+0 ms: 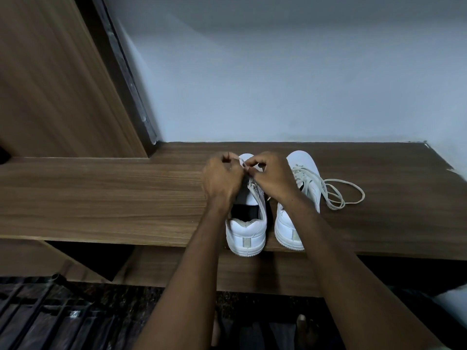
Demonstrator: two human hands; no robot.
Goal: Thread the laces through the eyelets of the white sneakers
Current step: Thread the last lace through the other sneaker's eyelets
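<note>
From my feed I see two white sneakers standing side by side on a brown wood-grain shelf (106, 198), heels toward the near edge and toes pointing to twelve o'clock. The left sneaker (249, 231) sits with its heel slightly over the shelf's front edge, its dark opening exposed. Both hands work above its forefoot: the left hand (222, 178) has its fingers curled tight, pinching a stretch of white lace (241, 162) near the toe, and the right hand (271, 176) is likewise curled, thumb and fingertips nipping the same lace just beside the left hand's grip (the exact eyelet beneath them is hidden from me). At three o'clock of that shoe stands the right sneaker (303, 168), already carrying criss-crossed lacing, with its loose lace ends (351, 195) looped out over the shelf toward three o'clock. Behind the shelf, at twelve o'clock, rises a pale wall (278, 84); at ten o'clock is a wooden panel (50, 84). A dark metal rack (38, 311) lies at seven o'clock, below the shelf.
</note>
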